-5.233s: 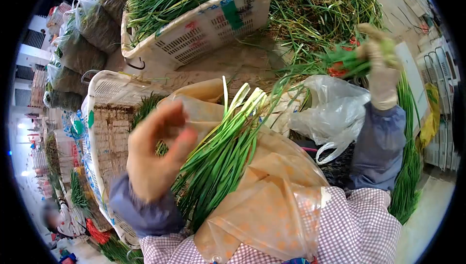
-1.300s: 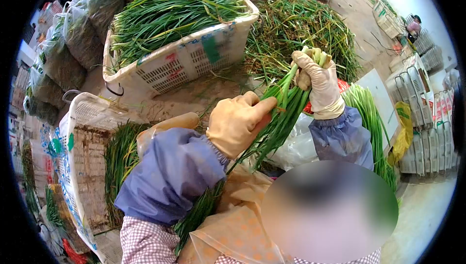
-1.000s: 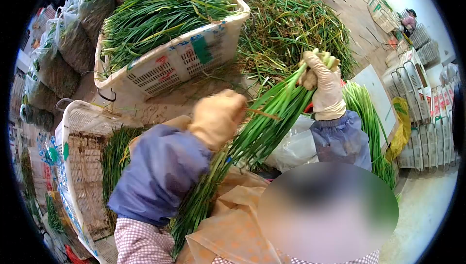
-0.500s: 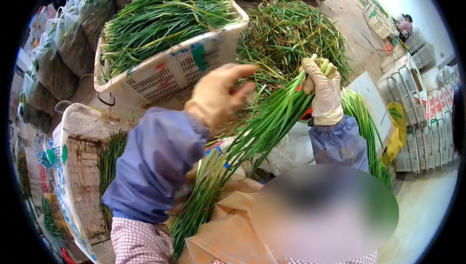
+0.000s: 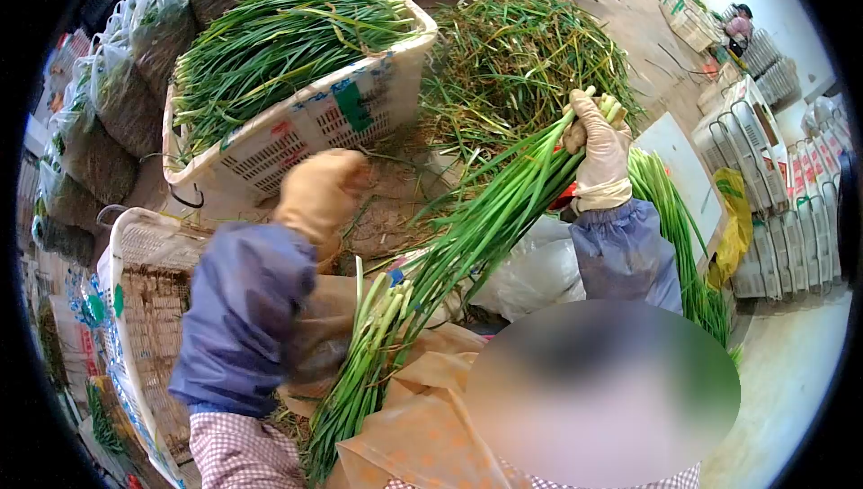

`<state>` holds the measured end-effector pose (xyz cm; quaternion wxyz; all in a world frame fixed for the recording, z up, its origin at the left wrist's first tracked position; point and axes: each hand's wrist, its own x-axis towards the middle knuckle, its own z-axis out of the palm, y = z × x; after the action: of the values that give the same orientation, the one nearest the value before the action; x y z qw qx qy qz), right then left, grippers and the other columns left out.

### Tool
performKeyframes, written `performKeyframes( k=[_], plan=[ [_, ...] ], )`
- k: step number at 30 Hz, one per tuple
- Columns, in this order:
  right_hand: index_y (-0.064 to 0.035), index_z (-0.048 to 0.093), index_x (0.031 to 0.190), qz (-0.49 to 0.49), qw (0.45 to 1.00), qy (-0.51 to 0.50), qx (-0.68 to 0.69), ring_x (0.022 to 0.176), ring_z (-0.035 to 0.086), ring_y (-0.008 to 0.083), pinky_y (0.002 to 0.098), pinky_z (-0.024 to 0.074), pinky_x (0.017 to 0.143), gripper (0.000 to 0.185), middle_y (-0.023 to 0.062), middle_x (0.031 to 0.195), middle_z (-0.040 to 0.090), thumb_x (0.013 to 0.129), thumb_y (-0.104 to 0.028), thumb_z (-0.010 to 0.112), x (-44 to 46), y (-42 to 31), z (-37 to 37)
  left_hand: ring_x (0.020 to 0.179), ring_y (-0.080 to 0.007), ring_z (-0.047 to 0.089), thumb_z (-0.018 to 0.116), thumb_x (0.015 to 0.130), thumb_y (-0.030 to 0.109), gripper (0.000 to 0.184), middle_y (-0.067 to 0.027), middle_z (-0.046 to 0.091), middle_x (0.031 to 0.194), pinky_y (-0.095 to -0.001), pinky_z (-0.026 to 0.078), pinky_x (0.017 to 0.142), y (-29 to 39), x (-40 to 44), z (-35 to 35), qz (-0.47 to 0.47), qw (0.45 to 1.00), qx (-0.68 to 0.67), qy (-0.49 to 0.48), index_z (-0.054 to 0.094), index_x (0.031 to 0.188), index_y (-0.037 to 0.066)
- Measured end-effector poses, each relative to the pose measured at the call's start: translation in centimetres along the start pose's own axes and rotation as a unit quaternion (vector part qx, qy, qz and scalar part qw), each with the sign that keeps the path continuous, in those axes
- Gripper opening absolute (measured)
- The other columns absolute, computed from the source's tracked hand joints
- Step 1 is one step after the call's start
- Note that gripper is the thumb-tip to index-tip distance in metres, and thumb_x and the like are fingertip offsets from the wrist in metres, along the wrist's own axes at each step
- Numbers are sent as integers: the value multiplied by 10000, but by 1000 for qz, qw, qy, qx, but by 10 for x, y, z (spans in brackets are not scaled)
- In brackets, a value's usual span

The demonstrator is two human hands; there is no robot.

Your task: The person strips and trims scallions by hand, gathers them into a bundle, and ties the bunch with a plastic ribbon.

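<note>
My gloved right hand (image 5: 600, 143) is closed round the pale root ends of a bunch of green stalks (image 5: 503, 206), whose leaves hang down to the left. My gloved left hand (image 5: 325, 191), blurred by motion, is away from that bunch, in front of the full crate. Its fingers look curled together, and what they hold, if anything, cannot be made out. Below it, a second bunch of green stalks (image 5: 364, 368) lies across my lap, on a brownish plastic sheet (image 5: 431, 426).
A white crate (image 5: 310, 120) full of green stalks stands at the back, beside a loose heap of leaves (image 5: 530, 66). Another crate (image 5: 135, 309) is at left. More stalks (image 5: 674, 219) lie at right, near a yellow bag (image 5: 733, 228) and stacked crates (image 5: 796, 246). Filled bags (image 5: 126, 102) line the back left.
My left hand has swung down and left, its spread fingers now curled. My right hand keeps its hold on the bunch. Earlier, my left hand was at the bunch's leaves and then drew away with a brownish strand.
</note>
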<state>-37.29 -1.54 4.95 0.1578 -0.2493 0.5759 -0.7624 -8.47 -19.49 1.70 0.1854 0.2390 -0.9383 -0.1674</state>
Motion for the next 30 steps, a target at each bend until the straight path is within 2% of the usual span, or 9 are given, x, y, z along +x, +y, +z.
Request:
performKeyframes(
  k=[3, 8, 10, 19, 21, 23, 26, 28, 30],
  plan=[
    [-89, 598, 700, -13, 1000, 7, 15, 405, 443, 75, 231, 325, 404, 190, -10, 529, 533, 822, -159, 725, 6, -3, -13, 745, -272, 618, 628, 794, 43, 55, -132, 634, 817, -349, 495, 679, -39, -6, -17, -169, 982, 51, -64, 632, 848, 51],
    [-90, 615, 721, 11, 998, -31, -45, 426, 432, 57, 230, 316, 417, 164, -28, 562, 533, 808, -155, 738, -19, -16, 26, 873, -180, 624, 672, 793, -20, 288, -81, 643, 958, -266, 499, 763, 64, 17, -14, 40, 957, -287, 23, 659, 1072, 52],
    [-100, 615, 724, 22, 998, -36, -36, 431, 424, 56, 229, 313, 425, 166, -31, 559, 527, 806, -169, 740, -23, -17, 37, 817, -214, 637, 682, 799, 15, 319, -106, 629, 933, -291, 509, 681, 99, 28, -6, 128, 958, -255, 31, 648, 1109, 80],
    [-103, 602, 715, 27, 999, -21, -12, 418, 449, 66, 224, 342, 404, 177, -23, 586, 560, 795, -155, 750, -23, -10, 37, 777, -276, 632, 708, 764, 111, 200, -94, 636, 894, -355, 508, 664, 110, 23, 41, 78, 971, -225, 18, 645, 953, 90],
    [-98, 608, 727, 0, 1000, 18, 9, 394, 454, 74, 226, 348, 378, 176, -4, 588, 574, 804, -170, 749, -13, -4, 25, 758, -287, 622, 677, 745, 50, 174, -102, 620, 847, -376, 502, 651, 96, 19, 32, 93, 991, -62, -68, 625, 909, 74],
    [-91, 611, 754, -45, 998, 35, 11, 386, 461, 81, 222, 357, 363, 162, 1, 579, 578, 819, -172, 735, 4, 2, 2, 747, -295, 605, 625, 706, -10, 202, -108, 603, 840, -400, 497, 653, 57, 15, 22, 95, 995, 3, -43, 619, 892, 68],
    [-62, 633, 799, -95, 991, 81, -37, 455, 495, 83, 214, 393, 428, 195, -9, 566, 544, 881, -237, 662, 18, -13, -21, 833, -343, 600, 631, 786, 77, 93, -164, 610, 872, -412, 490, 722, -21, 8, 0, -50, 992, 107, -47, 620, 868, 36],
    [-81, 635, 851, -121, 981, 136, -74, 478, 509, 87, 218, 407, 421, 202, 5, 646, 569, 934, -259, 585, 40, -12, -51, 944, -383, 589, 638, 807, 157, 193, -204, 626, 977, -461, 476, 794, -65, -8, -21, -156, 967, 156, -127, 629, 951, 29],
    [-62, 629, 847, -185, 968, 161, -57, 505, 550, 128, 235, 452, 435, 233, 42, 678, 595, 941, -265, 564, 46, -28, -60, 981, -385, 587, 644, 823, 203, 343, -233, 620, 1001, -443, 476, 816, -71, -32, -35, -93, 982, 124, -111, 592, 1098, 5]
  ],
)
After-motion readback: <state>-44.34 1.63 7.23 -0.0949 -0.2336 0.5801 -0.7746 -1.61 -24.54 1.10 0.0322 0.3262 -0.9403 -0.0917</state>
